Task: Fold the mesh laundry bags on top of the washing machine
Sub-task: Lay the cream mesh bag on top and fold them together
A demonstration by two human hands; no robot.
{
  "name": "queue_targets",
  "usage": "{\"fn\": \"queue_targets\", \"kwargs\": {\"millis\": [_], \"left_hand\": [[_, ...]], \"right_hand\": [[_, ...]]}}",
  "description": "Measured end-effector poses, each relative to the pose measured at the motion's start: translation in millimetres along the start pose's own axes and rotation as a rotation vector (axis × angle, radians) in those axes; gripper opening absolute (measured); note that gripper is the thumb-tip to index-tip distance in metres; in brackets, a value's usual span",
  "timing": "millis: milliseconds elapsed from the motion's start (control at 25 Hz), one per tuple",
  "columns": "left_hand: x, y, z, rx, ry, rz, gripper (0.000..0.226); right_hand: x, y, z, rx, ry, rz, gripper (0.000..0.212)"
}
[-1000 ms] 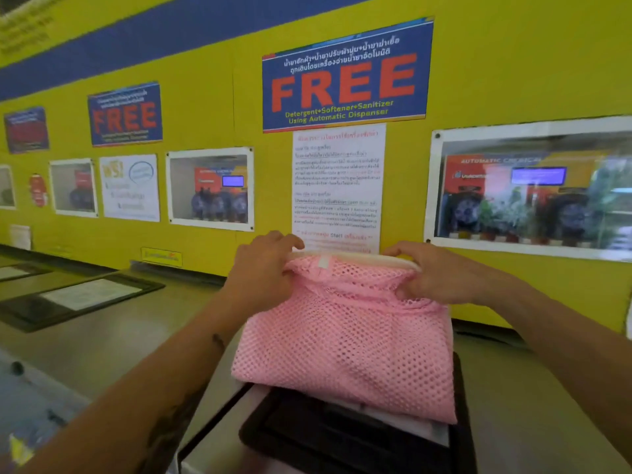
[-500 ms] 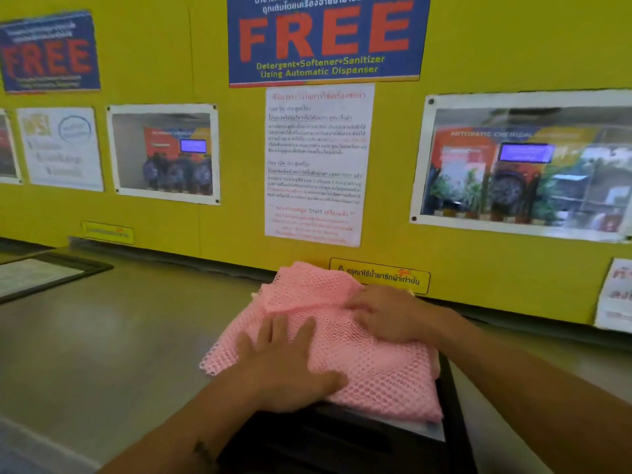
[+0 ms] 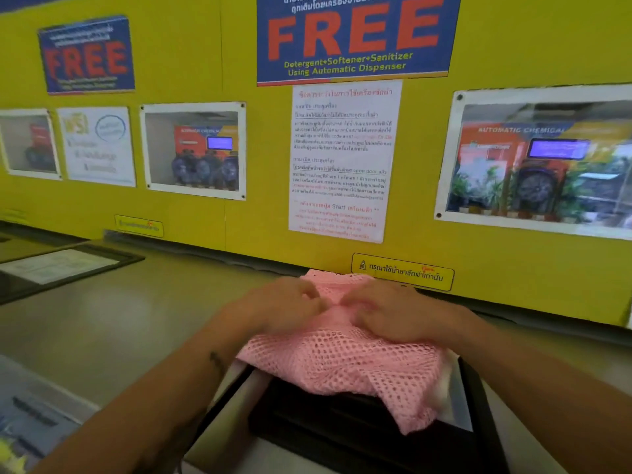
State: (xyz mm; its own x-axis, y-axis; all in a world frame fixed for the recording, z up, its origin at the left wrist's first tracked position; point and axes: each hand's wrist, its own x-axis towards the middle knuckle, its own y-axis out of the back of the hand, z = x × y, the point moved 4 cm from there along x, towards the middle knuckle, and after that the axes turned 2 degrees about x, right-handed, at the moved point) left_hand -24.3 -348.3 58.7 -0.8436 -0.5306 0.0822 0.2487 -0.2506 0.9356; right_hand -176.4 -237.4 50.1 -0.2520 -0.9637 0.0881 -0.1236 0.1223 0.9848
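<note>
While both hands, left (image 3: 280, 311) and right (image 3: 393, 313), press close together on the pink mesh bag (image 3: 342, 364), it lies flattened. Pinning likely sets a crease; blur hides any pinch.

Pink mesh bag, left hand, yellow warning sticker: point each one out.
pink mesh bag (image 3: 342, 362): head view, on the open netting nearest the camera.
left hand (image 3: 280, 307): head view, back of the hand.
yellow warning sticker (image 3: 403, 271): head view, middle of its printed text.

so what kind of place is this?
Most likely a self-service laundromat: a FREE detergent sign, dispenser photos on the yellow wall, and a pink mesh bag on a machine top.
</note>
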Motion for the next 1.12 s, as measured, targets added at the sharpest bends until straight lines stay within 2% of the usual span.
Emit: {"fn": "queue_targets", "kwargs": {"millis": [40,80,160,240,440,560,760,960,1040,1120], "left_hand": [[12.7,-6.9,0.0,0.028,0.02,0.039,0.051],[23.0,-16.4,-1.6,0.069,0.038,0.01,0.055],[37.7,-32.6,-16.2,0.129,0.124,-0.105,0.06],[43.5,-31.7,-33.4,0.125,0.201,-0.11,0.059],[18.6,-3.9,-33.5,0.13,0.193,0.135,0.056],[-26.3,3.0,-32.0,-0.022,0.212,0.261,0.053],[-104.6,-2.2,-23.6,0.051,0.434,0.103,0.067],[-115.4,-10.1,-3.4,-0.266,0.39,0.091,0.079],[-117.1,-10.3,3.6,-0.476,0.42,0.17,0.077],[-119.9,-11.0,9.1,-0.569,0.471,0.283,0.079]], "right_hand": [[5.6,-6.7,2.4,-0.02,-0.059,-0.092,0.049],[8.9,-11.0,5.2,-0.045,-0.095,-0.138,0.052],[9.0,-10.1,11.1,-0.016,-0.093,-0.141,0.052],[3.7,-4.5,17.3,0.106,-0.087,-0.161,0.05],[2.4,18.5,36.0,0.238,-0.152,0.017,0.051],[1.6,10.2,43.2,0.224,-0.195,-0.05,0.062],[-6.1,9.3,39.6,0.157,-0.18,-0.175,0.067],[-40.2,20.3,-2.9,0.078,0.013,-0.314,0.068],[-56.2,17.8,-17.2,0.107,0.085,-0.331,0.068],[-67.3,16.6,-23.5,0.155,0.13,-0.301,0.07]]}}
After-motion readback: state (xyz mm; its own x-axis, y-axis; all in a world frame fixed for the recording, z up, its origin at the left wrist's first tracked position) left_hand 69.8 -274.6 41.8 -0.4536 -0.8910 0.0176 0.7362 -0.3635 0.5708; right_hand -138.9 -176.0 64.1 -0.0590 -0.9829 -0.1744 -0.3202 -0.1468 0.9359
